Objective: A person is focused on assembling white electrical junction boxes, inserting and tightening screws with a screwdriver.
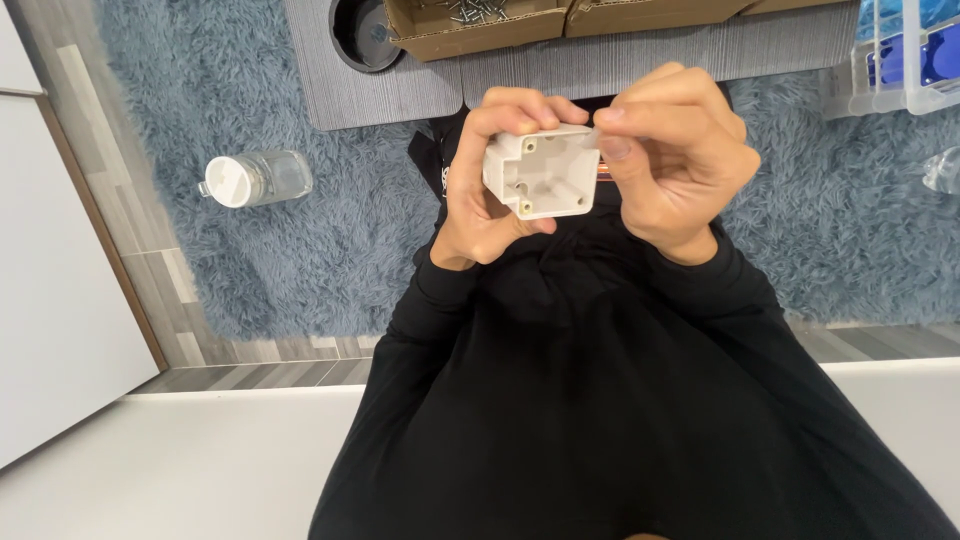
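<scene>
Both hands hold a small white box (541, 170) up in front of the chest, above the lap. It is a squarish plastic housing, open on the side facing the camera, so its hollow inside shows. The walls are thick and off-white, with rounded posts moulded into the corners; each visible post ends in a small dark screw hole. A raised round boss sits inside, near the middle of the floor, though its exact form is hard to make out in the shadow.

The left hand (495, 185) is curled around the box from the left and below, fingers over its top edge and thumb under its lower corner. The right hand (675, 160) is closed against the right side, thumb and forefinger pinched at the upper right corner; whether they hold something tiny there I cannot tell.

Both arms wear black sleeves (600, 400). Beyond the hands lies a shaggy blue rug (300, 250) with a clear bottle (255, 179) on its side, white cap on. Past it, a cardboard tray (470, 25) holds loose screws (478, 10). A white wire rack (905, 60) stands at the far right.
</scene>
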